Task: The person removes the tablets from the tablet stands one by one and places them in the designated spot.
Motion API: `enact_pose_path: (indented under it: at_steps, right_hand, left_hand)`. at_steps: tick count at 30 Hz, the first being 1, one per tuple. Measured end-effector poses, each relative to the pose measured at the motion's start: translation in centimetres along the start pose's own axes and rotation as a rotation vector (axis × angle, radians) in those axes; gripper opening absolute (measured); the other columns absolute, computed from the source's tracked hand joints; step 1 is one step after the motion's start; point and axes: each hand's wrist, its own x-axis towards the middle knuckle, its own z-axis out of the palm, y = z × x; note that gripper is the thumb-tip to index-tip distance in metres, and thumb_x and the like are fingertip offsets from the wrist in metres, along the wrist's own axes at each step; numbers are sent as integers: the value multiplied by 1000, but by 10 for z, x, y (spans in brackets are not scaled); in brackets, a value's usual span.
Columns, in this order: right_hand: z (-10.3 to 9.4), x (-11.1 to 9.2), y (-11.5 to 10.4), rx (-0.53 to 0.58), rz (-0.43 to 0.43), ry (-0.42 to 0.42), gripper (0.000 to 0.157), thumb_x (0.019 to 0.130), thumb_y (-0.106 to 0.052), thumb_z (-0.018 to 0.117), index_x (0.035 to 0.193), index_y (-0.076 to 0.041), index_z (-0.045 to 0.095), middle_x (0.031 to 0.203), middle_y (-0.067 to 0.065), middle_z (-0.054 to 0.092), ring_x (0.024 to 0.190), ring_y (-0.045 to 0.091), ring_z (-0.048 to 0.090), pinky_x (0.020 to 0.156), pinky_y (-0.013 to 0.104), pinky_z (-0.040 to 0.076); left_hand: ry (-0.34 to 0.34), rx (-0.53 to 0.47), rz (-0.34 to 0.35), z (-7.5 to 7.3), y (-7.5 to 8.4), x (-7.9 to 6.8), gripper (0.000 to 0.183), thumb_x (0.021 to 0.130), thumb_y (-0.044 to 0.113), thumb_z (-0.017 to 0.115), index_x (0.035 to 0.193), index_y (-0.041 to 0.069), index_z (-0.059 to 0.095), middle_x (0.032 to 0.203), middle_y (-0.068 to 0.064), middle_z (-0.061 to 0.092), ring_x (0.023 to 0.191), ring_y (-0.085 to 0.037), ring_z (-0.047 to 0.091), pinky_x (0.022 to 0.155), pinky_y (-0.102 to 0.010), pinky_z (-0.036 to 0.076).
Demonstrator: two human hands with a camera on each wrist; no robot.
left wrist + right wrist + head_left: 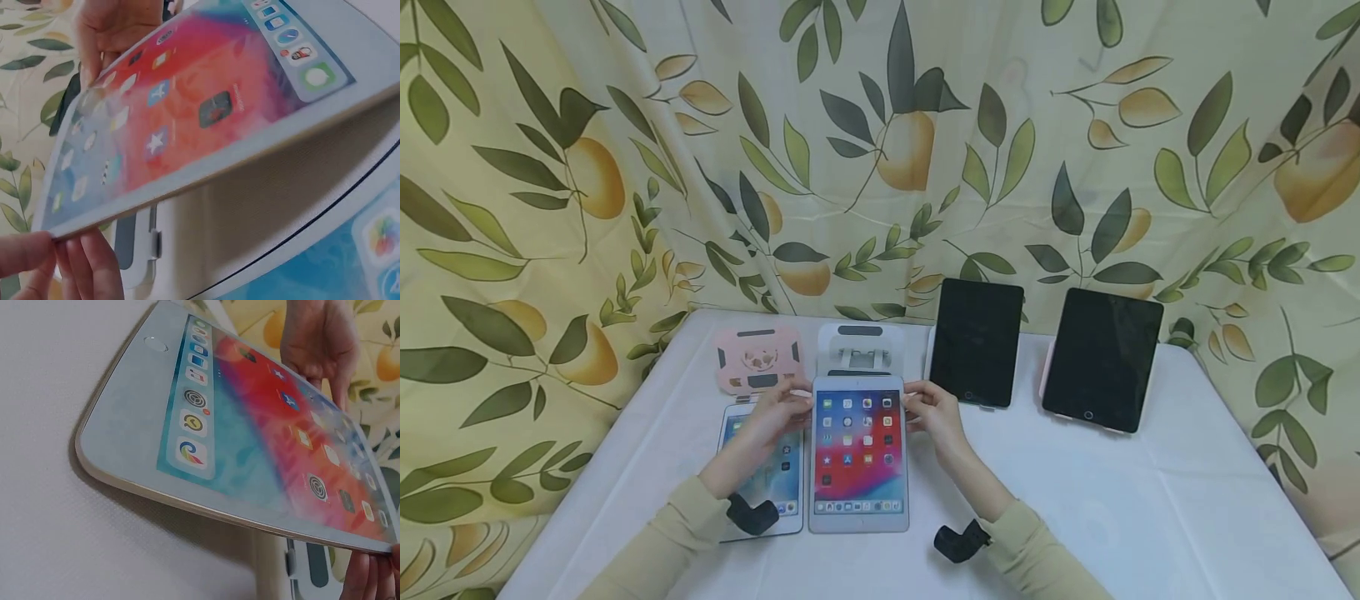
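White tablet [859, 454] (lit) in the pinch of 2 hands [772, 421] [937, 417] at its upper corners, beside a blue-screened tablet [787, 473].

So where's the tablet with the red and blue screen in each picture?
Head: the tablet is low, near the middle, between the left hand and right hand.
Left wrist: the tablet slants from lower left to upper right.
Right wrist: the tablet slants from upper left to lower right.
Landmark: the white stand, above the tablet in head, bottom left in left wrist, bottom right in right wrist.
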Motion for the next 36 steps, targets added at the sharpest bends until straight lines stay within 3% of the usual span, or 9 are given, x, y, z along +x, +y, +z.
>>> enact_pose_path:
  at_steps: [4,9,16,24,36]
  right_hand:
    - [3,0,4,-20,-12,2,20,91,-9,59,107,2,63,73,0,61,64,10,61,59,22,56]
    - [5,1,7,-69,-15,0,20,93,-11,59,109,0,63,85,13,65,68,11,62,65,28,58]
    - [5,5,12,-123,-18,-9,21,93,-10,58,111,0,63,95,14,62,73,13,62,68,28,58]
    - [4,7,14,-159,32,-10,28,89,-4,57,114,7,65,93,19,66,68,14,63,66,29,58]
    - [3,5,13,-237,92,-87,37,85,-2,58,120,11,59,111,28,66,73,19,68,72,32,59]
  left_hand:
    - [30,2,-46,2,-5,2,31,94,11,56,125,9,53,109,-8,65,90,-14,62,87,-28,55]
    - [20,-48,-63,3,-9,2,32,94,13,56,126,9,52,124,-12,59,102,-21,60,100,-37,51]
    - [5,-99,-91,2,-10,0,35,96,16,55,130,9,51,129,-13,56,106,-23,60,101,-38,50]
    - [-77,-112,-113,0,-12,-3,39,96,20,54,133,6,52,133,-13,56,118,-25,58,107,-41,45]
    - [-56,-159,-160,4,-16,-4,51,100,21,44,143,-2,29,135,-23,45,122,-32,51,109,-44,42]
